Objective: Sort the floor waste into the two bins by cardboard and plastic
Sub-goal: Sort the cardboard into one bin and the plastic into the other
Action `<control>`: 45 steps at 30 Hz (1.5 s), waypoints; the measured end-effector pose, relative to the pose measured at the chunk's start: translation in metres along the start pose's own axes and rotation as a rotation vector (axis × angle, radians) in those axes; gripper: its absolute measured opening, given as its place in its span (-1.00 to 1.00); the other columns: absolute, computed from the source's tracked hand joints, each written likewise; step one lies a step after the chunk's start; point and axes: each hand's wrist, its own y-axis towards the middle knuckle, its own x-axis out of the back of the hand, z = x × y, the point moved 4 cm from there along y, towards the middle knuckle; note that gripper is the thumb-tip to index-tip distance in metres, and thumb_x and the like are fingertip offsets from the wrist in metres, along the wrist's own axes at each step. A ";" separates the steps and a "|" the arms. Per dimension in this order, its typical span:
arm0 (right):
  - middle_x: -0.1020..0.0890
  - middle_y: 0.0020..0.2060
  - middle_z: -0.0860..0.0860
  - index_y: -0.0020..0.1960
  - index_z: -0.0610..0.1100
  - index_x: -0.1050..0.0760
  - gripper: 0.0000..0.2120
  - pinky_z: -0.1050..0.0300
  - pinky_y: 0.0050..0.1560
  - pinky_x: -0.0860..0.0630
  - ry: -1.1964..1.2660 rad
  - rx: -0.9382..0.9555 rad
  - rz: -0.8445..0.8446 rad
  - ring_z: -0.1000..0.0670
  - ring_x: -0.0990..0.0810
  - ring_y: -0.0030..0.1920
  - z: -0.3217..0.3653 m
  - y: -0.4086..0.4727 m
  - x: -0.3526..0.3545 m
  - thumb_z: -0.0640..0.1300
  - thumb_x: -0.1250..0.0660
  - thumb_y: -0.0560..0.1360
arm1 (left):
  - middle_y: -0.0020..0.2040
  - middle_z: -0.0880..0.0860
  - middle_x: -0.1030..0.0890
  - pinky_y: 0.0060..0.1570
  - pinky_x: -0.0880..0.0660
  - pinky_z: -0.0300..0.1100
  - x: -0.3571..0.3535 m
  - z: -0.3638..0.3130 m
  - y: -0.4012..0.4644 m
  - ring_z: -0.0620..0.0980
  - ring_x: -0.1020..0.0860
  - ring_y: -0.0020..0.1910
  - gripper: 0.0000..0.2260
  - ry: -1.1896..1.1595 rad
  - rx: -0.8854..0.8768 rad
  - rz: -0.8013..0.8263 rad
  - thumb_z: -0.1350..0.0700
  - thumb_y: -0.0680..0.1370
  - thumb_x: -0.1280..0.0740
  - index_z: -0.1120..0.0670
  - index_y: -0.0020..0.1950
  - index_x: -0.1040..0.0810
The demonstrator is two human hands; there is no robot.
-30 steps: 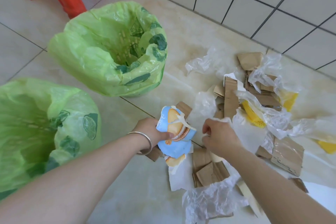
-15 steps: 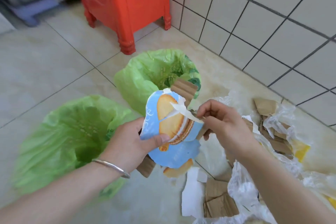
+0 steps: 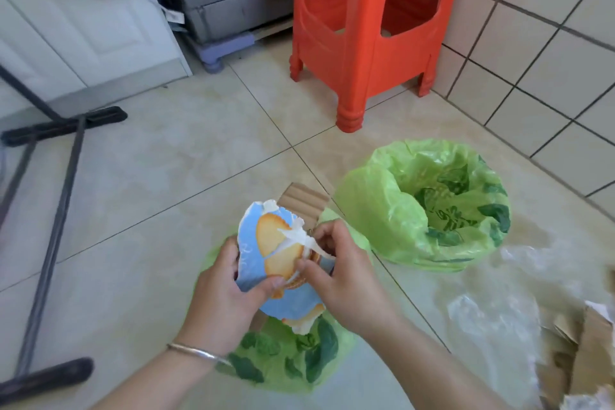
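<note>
Both forearms reach in from the bottom edge and meet over the nearer bin (image 3: 293, 363), a green-lined one mostly hidden beneath them. The left hand (image 3: 229, 293), with a thin metal bangle (image 3: 196, 353) at the wrist, curls around the left edge of a torn piece of printed cardboard (image 3: 266, 253), thumb pressed across its front. The right hand (image 3: 339, 280) comes in from the opposite side, its fingers bent and pinching a strip of clear tape or film (image 3: 293, 238) that stretches across the print (whether it is tape or plastic wrap is hard to tell). The cardboard is held upright above the nearer bin; its face is light blue with pictures of round biscuits, its edges are ragged, and a brown corrugated flap (image 3: 304, 203) sticks up behind the top. The farther bin (image 3: 426, 206), also lined with a green bag bearing darker green print, stands to the right near the tiled wall (image 3: 549, 43). Crumpled clear plastic (image 3: 492, 303) and brown cardboard scraps (image 3: 589, 359) lie on the floor at lower right. A red plastic stool (image 3: 362, 30) stands behind.
</note>
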 end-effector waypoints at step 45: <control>-0.58 0.05 -0.12 0.09 -0.20 -0.44 -0.82 0.11 -0.21 -0.27 -0.845 -0.085 0.042 -0.16 -0.59 0.02 -0.026 0.018 -0.003 -0.19 -0.12 0.56 | 0.06 0.01 -0.56 -0.25 -0.38 -0.11 -0.080 -0.014 0.042 0.11 -0.57 -0.01 -0.86 1.031 -0.343 0.205 0.09 0.51 -0.20 0.01 0.05 -0.44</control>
